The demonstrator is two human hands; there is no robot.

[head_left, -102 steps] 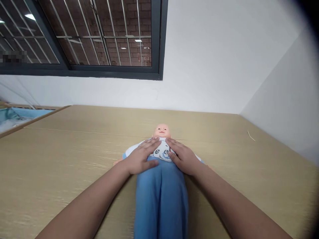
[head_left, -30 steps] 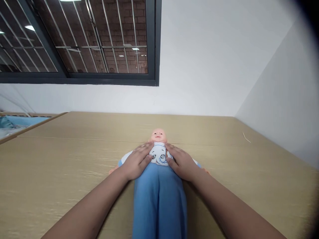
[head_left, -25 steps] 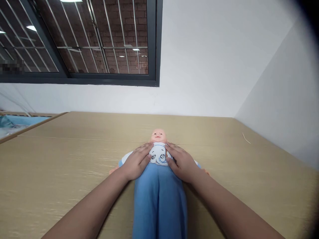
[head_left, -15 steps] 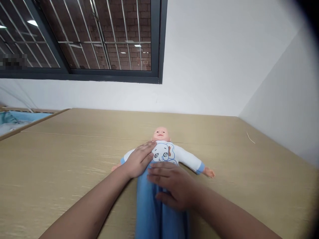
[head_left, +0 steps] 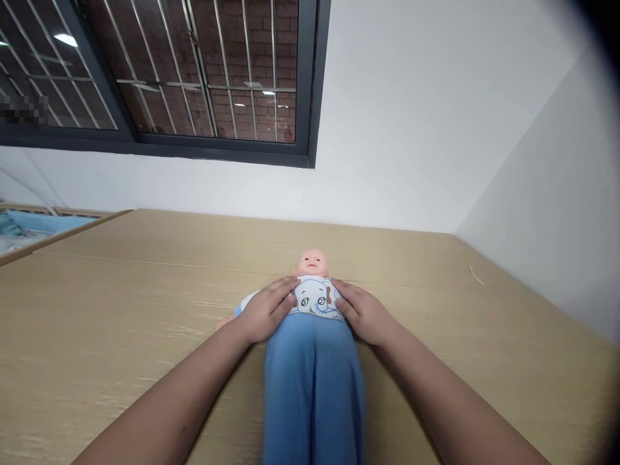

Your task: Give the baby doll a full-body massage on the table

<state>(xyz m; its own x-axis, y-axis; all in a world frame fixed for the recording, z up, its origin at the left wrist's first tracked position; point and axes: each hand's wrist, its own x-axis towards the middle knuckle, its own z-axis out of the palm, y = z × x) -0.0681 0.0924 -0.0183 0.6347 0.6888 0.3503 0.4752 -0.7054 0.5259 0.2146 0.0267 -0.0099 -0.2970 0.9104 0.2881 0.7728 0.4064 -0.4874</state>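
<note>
A baby doll [head_left: 312,263] lies on its back on the tan tabletop, its head toward the wall. It wears a white shirt [head_left: 312,297] printed with a blue elephant face, and long blue pants [head_left: 314,381] that run toward me. My left hand [head_left: 271,310] lies with outstretched fingers on the shirt's left side, near the shoulder. On the other side my right hand [head_left: 365,313] rests likewise, fingers extended over the shirt's edge. The doll's arm on the right is hidden beneath my right hand and forearm; part of the left sleeve and doll hand shows.
The tan tabletop [head_left: 145,290] reaches back to a white wall [head_left: 387,129]. A dark-framed window [head_left: 306,84] with metal bars is above. At the far left is a wood-edged space with light blue cloth [head_left: 48,225]. A thin pale strip [head_left: 476,274] lies at right.
My right hand has moved up and right, from above the pants onto the shirt's right side. The pants now look smoother at the waist. My left hand stays in place.
</note>
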